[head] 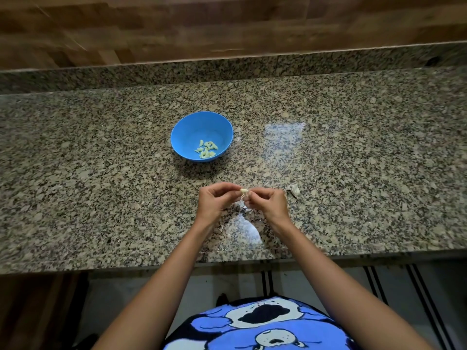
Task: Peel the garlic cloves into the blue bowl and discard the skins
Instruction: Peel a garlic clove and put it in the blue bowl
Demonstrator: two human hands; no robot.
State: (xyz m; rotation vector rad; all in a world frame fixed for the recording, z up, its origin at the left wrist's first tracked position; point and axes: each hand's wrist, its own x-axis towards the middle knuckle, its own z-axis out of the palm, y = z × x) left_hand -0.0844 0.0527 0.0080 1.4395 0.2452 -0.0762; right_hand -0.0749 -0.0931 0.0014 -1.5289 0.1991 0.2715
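- Fingers (pixel 228 189) of the left hand (pixel 214 199) and right hand (pixel 269 202) are curled and pinched together on one garlic clove (pixel 243 190), held between them above the counter (pixel 101 173), near its front edge and about midway along it.
- A shred of skin appears to hang below the clove; loose skins (pixel 243 207) lie on the counter directly beneath the hands.
- Risk: the clove is small and looks smooth. A slip of either pinch would likely drop it onto the counter or past the front edge.
- Risk: the skins look light and lie close to the front edge, so a stray sweep of a wrist could scatter them. No waste container is in view.
- Blue bowl (pixel 187 127) stands towards the counter's middle, well apart from the hands. It holds a small heap of peeled cloves (pixel 207 149); no skins are discernible inside.
- One pale piece (pixel 293 190) lies just right of the right hand; clove or husk, cannot tell.
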